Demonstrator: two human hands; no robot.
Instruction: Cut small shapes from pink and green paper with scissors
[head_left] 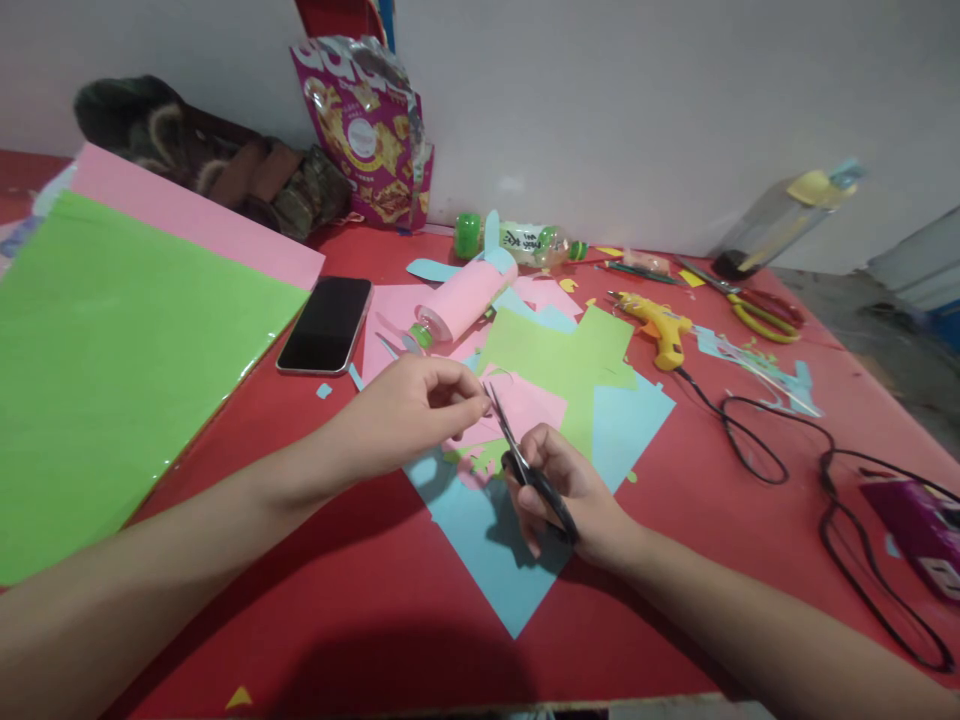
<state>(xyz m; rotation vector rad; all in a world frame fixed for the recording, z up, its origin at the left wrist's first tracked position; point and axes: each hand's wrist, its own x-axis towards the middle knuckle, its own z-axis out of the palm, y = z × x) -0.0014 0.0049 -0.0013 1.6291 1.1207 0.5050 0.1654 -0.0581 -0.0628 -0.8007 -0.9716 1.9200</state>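
My right hand (574,495) grips a pair of scissors (520,455) by the black handles, its blades slanting up and left. Close by the blade tips, my left hand (420,410) has thumb and fingers pinched together; whatever lies between them is too small to make out. Beneath both hands are a pink paper piece (536,400), a green paper sheet (555,350) and a light blue sheet (517,590). Small green and pink cutouts (474,468) lie there too. Beyond the left hand rests a bottle wrapped in pink paper (469,297) with light blue paper fins.
To the left are a phone (326,325) and a large green paper pack (150,360). A snack bag (367,135) and a green-capped bottle (525,240) sit at the back. On the right lie a yellow glue gun (656,325), its black cord, and red-and-yellow-handled scissors (765,310).
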